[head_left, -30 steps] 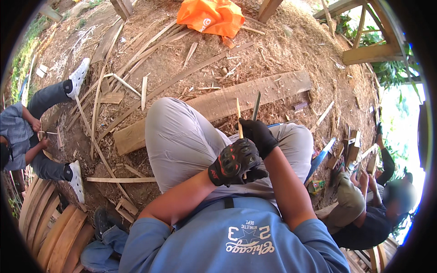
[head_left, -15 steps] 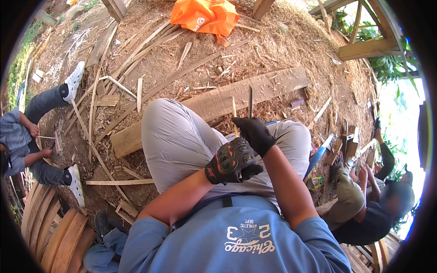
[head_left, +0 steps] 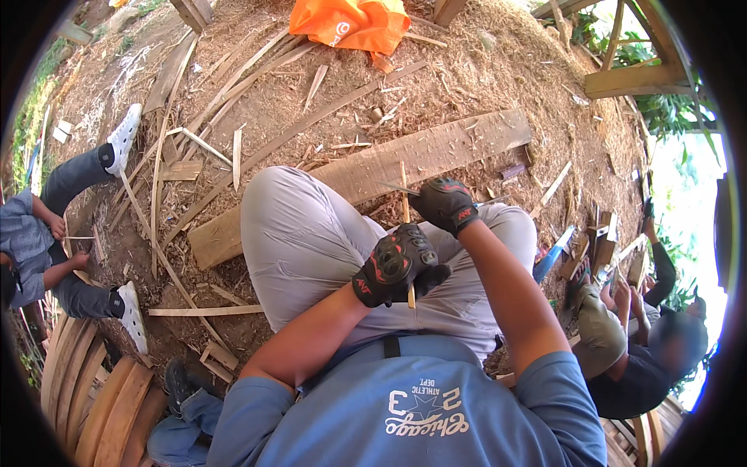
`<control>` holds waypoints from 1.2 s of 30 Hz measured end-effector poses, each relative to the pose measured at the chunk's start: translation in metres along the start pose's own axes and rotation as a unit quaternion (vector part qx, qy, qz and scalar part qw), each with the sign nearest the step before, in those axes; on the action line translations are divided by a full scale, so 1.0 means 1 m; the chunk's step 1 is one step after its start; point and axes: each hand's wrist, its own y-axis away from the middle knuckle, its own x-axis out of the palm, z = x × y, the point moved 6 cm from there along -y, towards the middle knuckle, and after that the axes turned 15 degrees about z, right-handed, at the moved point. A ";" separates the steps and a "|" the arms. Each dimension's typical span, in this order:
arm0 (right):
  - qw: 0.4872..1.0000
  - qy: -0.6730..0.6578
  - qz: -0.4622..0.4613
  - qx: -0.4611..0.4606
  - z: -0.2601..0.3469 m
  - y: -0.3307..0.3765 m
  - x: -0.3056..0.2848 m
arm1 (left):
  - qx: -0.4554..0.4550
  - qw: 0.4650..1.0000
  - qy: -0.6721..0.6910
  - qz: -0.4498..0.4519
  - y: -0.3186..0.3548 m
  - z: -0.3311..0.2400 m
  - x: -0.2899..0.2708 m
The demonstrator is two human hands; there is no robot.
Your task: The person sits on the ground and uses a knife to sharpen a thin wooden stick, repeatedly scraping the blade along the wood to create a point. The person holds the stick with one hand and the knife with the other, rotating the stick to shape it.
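A thin, pale wooden stick (head_left: 405, 204) stands out above and below my left hand (head_left: 395, 263), which is closed around it over my lap. I wear black gloves with red marks on both hands. My right hand (head_left: 445, 205) is closed on a knife; its handle is hidden in the glove. The narrow dark knife blade (head_left: 398, 187) points left and crosses the stick near its upper part. Whether the edge touches the wood cannot be made out.
Beyond my knees a wide plank (head_left: 358, 179) lies on ground strewn with shavings and strips. An orange bag (head_left: 350, 23) lies at the far side. One person (head_left: 39, 241) sits at left, another (head_left: 622, 350) at right. Curved boards (head_left: 101, 405) are stacked at lower left.
The knife blade, pointing away from me before, has swung to the left across the stick. My right hand has turned and moved slightly away; the stick's lower end now shows below my left hand.
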 end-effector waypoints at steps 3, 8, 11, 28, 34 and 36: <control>0.998 0.052 -0.018 0.014 -0.006 -0.015 0.000 | -0.005 1.000 -0.006 0.029 -0.006 -0.003 -0.003; 0.998 0.050 -0.016 0.021 -0.007 -0.024 -0.001 | -0.006 1.000 0.001 0.028 -0.003 0.001 0.002; 0.997 0.073 -0.023 0.003 -0.008 -0.028 -0.001 | -0.015 1.000 0.016 0.011 -0.001 0.003 0.004; 0.994 0.095 0.051 -0.013 -0.026 -0.046 0.007 | 0.002 0.999 -0.001 0.046 -0.002 0.002 0.003; 0.995 0.079 0.021 -0.049 -0.012 -0.034 0.008 | -0.002 0.998 -0.013 0.061 -0.004 0.002 0.006; 0.995 0.091 0.016 -0.031 -0.019 -0.039 0.012 | 0.000 0.998 -0.012 0.061 -0.003 0.002 0.008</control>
